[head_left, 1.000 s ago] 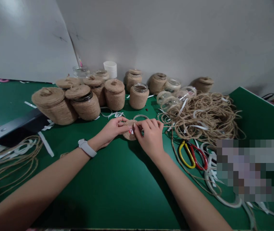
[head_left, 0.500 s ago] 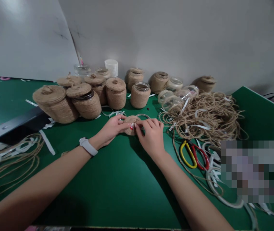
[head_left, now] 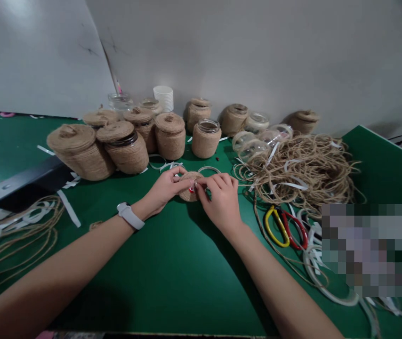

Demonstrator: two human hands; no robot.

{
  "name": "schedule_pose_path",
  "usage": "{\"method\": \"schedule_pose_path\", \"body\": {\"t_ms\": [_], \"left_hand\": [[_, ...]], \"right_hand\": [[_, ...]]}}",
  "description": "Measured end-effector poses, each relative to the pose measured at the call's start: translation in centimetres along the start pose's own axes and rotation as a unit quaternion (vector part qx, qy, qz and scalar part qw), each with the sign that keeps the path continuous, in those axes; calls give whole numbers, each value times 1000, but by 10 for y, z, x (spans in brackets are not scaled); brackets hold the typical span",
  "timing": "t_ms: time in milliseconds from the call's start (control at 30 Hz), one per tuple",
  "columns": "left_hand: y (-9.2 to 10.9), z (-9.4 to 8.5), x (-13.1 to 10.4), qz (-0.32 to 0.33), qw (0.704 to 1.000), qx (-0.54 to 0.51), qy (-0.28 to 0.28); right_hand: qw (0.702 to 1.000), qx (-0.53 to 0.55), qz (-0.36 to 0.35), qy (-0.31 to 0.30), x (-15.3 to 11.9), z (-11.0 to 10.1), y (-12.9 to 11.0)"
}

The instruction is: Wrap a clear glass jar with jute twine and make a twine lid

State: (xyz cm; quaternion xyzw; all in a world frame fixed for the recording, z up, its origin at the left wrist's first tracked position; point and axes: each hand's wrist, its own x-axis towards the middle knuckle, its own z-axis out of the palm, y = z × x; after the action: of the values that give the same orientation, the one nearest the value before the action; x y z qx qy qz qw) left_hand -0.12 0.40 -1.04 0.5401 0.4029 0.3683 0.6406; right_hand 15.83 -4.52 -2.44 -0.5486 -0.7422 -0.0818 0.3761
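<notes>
A round, twine-covered disc (head_left: 188, 194) with a small red and white patch is held just above the green table (head_left: 172, 282). My left hand (head_left: 165, 188) grips its left side, thumb on top and fingers behind. My right hand (head_left: 222, 195) is closed at the disc's right side, thumb and forefinger pinching the twine there. A strand of twine (head_left: 246, 185) runs out from under my right hand to the tangled twine pile (head_left: 307, 169) on the right.
Several twine-wrapped jars (head_left: 126, 153) stand behind my hands. Glass jars (head_left: 253, 149) lie near the pile. Scissors with yellow and red handles (head_left: 286, 228) rest right of my right forearm. A dark metal bar (head_left: 28, 181) and loose twine (head_left: 42, 235) are at the left. White cups (head_left: 164, 98) stand behind.
The disc has shifted slightly left and tilted a little in my fingers. Both hands keep their hold, and my right hand has moved slightly left.
</notes>
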Motion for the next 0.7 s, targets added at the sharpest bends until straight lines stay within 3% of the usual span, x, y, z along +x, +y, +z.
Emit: {"method": "schedule_pose_path", "body": {"t_ms": [333, 567, 700], "left_hand": [[-2, 4, -1, 7, 999, -6, 45], [-8, 0, 3, 45, 994, -50, 91], [-5, 0, 2, 49, 994, -55, 79]], "right_hand": [[1000, -15, 12, -8, 0, 2, -1], [999, -8, 38, 11, 0, 1, 1], [999, 16, 38, 19, 1, 1, -2]]}}
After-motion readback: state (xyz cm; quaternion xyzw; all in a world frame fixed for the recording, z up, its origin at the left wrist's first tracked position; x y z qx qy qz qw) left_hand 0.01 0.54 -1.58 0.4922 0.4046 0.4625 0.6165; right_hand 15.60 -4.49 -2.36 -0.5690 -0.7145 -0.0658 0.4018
